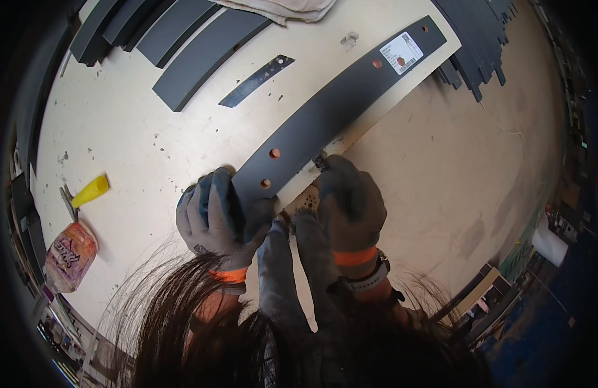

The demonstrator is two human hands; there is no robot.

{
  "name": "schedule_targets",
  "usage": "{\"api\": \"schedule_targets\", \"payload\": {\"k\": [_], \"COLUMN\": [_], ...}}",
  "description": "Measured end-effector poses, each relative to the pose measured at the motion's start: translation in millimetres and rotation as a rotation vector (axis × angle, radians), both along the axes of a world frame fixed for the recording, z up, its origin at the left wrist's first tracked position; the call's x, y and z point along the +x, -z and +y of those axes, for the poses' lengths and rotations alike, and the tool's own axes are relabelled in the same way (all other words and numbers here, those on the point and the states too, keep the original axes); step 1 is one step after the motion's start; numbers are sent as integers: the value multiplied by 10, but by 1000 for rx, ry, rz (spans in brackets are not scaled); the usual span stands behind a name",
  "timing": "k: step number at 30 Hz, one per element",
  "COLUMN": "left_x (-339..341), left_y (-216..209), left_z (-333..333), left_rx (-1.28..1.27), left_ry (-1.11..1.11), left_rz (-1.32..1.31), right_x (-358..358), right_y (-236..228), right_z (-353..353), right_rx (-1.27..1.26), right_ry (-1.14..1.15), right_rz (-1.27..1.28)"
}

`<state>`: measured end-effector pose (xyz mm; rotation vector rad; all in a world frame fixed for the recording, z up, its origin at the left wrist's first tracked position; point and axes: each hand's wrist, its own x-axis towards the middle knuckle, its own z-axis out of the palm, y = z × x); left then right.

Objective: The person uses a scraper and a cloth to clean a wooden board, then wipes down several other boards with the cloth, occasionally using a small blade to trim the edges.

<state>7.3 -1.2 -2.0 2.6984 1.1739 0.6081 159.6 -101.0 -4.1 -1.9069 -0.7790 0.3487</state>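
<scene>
1. Fingers (215,200) of the left hand (229,229) bend around one panel (331,113)
2. Right hand (352,204) curls beside it, any hold hidden
3. Curved, grey, it lies on one table (137,149): five holes (274,153), one label (410,49)

White printed label (400,49) on dark board (315,123)

The grey-gloved left hand (218,216), with blue-coated fingers (222,194) bent and thumb apart, sits over the pale desk (137,155). The grey-gloved right hand (352,207) curls beside the desk's right edge, back upward, a grey band (371,279) around its wrist.
</scene>
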Motion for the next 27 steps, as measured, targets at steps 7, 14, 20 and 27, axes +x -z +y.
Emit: {"api": "schedule_targets", "payload": {"k": [7, 14, 20, 27], "left_x": [18, -3, -18, -24], "left_y": [53, -71, 56, 38], "left_z": [-15, 36, -27, -1], "left_rx": [-43, -139, -92, -32], "left_ry": [17, 20, 47, 33], "left_rz": [-7, 5, -4, -15], "right_x": [-110, -102, 0, -112], "right_y": [-12, -43, -9, -39], "right_z": [-1, -44, -72, -82], "right_rx": [-31, -40, -109, -73], "right_ry": [-147, -60, -52, -171], "right_rz": [-133, -143, -48, -131]}}
